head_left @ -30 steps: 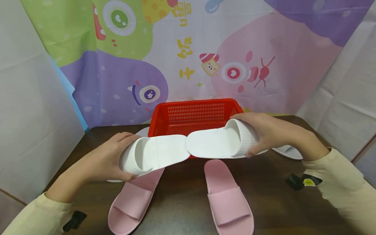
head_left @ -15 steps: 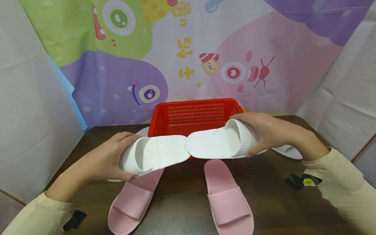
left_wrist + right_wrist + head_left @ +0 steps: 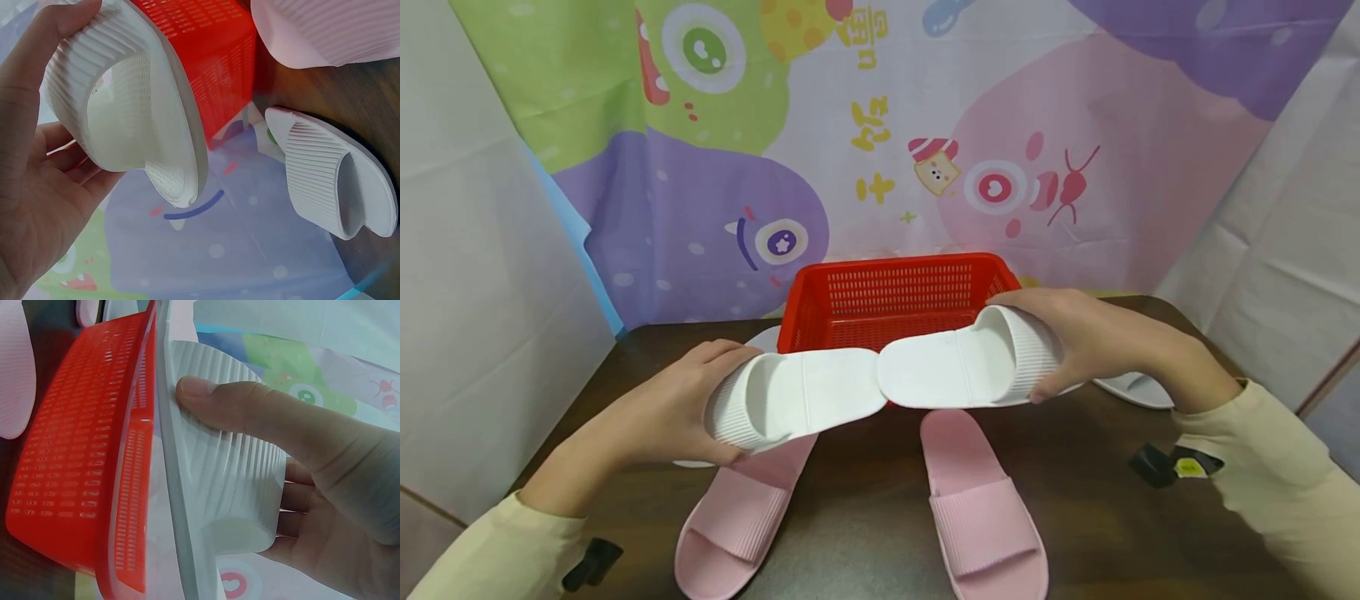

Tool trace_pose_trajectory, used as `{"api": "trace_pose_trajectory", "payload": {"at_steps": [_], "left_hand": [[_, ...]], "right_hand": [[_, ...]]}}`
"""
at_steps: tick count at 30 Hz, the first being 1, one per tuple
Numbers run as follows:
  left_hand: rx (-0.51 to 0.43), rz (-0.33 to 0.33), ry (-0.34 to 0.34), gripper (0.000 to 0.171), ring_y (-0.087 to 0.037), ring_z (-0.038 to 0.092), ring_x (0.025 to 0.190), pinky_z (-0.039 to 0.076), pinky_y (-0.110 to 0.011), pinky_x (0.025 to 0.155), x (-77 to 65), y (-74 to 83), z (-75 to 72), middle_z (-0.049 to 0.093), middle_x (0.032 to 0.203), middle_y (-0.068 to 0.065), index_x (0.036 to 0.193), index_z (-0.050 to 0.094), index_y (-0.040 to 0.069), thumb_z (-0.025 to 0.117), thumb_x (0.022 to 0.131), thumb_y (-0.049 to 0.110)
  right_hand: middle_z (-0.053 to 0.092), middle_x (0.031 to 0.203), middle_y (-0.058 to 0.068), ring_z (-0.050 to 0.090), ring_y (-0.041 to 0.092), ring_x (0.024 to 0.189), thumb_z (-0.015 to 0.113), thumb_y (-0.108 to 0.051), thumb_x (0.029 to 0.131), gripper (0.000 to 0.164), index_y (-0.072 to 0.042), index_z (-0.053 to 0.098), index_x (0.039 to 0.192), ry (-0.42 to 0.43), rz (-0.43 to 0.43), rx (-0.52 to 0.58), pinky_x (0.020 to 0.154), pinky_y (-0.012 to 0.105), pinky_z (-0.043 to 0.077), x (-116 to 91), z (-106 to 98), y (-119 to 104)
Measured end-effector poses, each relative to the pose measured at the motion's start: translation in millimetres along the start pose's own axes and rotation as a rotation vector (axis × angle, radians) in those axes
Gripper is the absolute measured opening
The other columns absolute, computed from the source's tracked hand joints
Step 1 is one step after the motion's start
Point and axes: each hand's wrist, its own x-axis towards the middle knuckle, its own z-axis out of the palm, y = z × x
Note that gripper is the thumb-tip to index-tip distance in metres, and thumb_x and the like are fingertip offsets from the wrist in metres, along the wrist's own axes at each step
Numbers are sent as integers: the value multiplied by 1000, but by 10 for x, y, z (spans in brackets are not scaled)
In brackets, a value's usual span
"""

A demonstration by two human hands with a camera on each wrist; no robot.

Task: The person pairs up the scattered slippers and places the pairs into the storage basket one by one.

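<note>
My left hand [image 3: 662,408] grips a white slide slipper [image 3: 831,385] by its ribbed strap. A matching white slipper [image 3: 928,367] is held by my right hand [image 3: 1075,337], with the thumb pressed on the strap in the right wrist view. Heel ends meet in the middle, and both slippers hang above the table in front of a red plastic basket [image 3: 898,283]. The left wrist view shows the left white slipper [image 3: 178,125] from its open toe side, fingers behind the strap. The basket's visible inside holds nothing.
Two pink slippers [image 3: 733,517] [image 3: 988,525] lie apart on the dark wooden table [image 3: 865,500] nearest me. Another white slipper [image 3: 319,175] lies left of the basket, and one more light slipper [image 3: 1138,387] lies at the right. A cartoon-printed cloth [image 3: 895,100] hangs behind.
</note>
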Motion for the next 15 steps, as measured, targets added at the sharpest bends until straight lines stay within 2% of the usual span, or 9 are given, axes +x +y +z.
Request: {"api": "trace_pose_trajectory", "payload": {"at_steps": [15], "left_hand": [[-5,-24,-9,88,-24,52,109,55,-40,81,-35,-7,-23,54,128,-11,131,52,4,89,56,31]], "right_hand": [[62,120,6,57,18,101,92,-28,56,92,-5,49,134,30,-38,-5,82,38,54,17,8,4]]}}
